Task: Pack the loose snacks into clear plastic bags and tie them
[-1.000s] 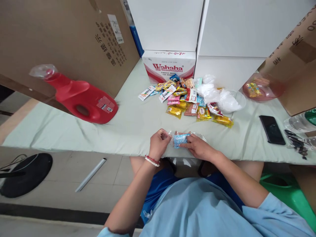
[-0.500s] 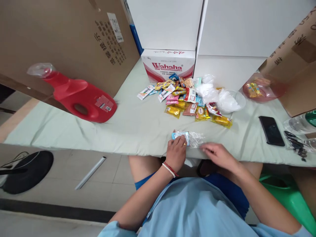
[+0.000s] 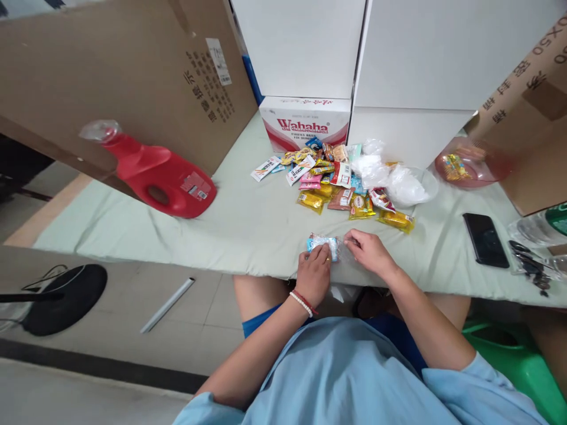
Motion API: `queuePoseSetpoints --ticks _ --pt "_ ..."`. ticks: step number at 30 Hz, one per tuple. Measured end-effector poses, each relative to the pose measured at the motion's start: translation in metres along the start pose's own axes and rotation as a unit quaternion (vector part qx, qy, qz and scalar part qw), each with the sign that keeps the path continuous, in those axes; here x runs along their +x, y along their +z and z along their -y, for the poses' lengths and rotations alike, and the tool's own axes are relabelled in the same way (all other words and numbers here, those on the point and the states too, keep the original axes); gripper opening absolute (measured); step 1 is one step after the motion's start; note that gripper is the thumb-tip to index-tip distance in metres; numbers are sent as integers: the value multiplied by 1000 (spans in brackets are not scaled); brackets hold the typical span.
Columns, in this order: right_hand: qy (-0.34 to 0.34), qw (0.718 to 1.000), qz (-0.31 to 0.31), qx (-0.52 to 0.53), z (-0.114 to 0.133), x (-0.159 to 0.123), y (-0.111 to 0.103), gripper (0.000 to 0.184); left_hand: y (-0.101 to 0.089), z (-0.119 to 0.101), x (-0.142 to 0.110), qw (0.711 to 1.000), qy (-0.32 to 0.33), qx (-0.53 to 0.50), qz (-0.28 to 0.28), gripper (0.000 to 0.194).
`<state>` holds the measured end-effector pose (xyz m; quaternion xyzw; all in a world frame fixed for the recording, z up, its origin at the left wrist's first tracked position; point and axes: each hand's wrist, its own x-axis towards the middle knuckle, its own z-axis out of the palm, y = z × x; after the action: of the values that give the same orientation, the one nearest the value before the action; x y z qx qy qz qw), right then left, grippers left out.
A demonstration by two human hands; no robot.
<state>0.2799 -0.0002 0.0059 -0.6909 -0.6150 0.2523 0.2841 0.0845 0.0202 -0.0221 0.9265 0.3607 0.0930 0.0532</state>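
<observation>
A: Pose check on both hands?

B: Left forearm is slanting inward from the lower left. Left hand (image 3: 312, 276) is lying palm down across the front edge of the desk (image 3: 248, 239), wrist hanging over the lap. Red and white bracelets (image 3: 302, 303) are sitting on that wrist.

A: Left fingers?

B: Stretching forward, close together, resting on top of the blue packet (image 3: 319, 242). Thumb is hiding, so can't tell whether they're gripping or just bearing down.

A: Right?

B: Right forearm is angling inward from the lower right. Right hand (image 3: 367, 249) is pointing left, set a bit farther forward than the left one. Fingers are bending in, thumb and index closing together on the clear film (image 3: 344, 254) just right of the packet. Reading that as a pinch; fingertips are blurring a little.

A: Packet location?

B: Lying flat near the front edge, between the hands, partly showing through film. Snack pile (image 3: 341, 183) is sitting behind it, not touching; a yellow packet (image 3: 310, 202) is lying nearest on the left side.

A: Around that?

B: Phone (image 3: 486, 239) is lying well off to the right. Red jug (image 3: 175, 180) is leaning on the left, well apart from both hands.
</observation>
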Motion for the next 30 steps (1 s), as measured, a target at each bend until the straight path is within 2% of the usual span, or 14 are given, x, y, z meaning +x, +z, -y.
queuePoseSetpoints --ticks 3,5,8,10,12,13,15,18,21,24,26,28,30 --pt "-7 999 33 28 27 29 17 12 -2 -2 4 1000 -2 -10 5 34" --pt "-6 998 61 20 35 45 33 13 -6 4 2 999 -5 -51 4 31" --pt "-2 998 68 5 33 53 48 16 -13 28 -11 982 -30 -179 -57 29" --pt "-11 998 60 12 26 50 52 17 -14 48 -19 954 -110 -242 -140 27" --pt "-26 998 50 30 19 45 53 18 -10 62 -19 927 -216 -246 -183 28" --pt "-31 998 44 42 17 42 54 18 -6 65 -16 922 -250 -238 -176 27" --pt "-35 997 29 64 15 37 55 17 3 63 -4 927 -259 -231 -141 22" --pt "-15 993 -5 115 16 24 54 15 7 39 12 939 -217 -239 -119 20" --pt "36 969 -19 244 12 -1 43 23 -2 6 15 940 -159 -264 -145 32" --pt "108 930 -27 350 0 -32 28 35 -10 -23 5 951 -35 -266 -154 47" --pt "149 924 -54 347 -11 -48 21 38 -9 -39 -2 955 72 -261 -121 50" --pt "167 931 -74 317 -23 -61 19 36 -4 -51 -7 949 174 -256 -61 40" --pt "165 936 -79 302 -33 -70 18 32 0 -54 -8 934 248 -257 -16 29"
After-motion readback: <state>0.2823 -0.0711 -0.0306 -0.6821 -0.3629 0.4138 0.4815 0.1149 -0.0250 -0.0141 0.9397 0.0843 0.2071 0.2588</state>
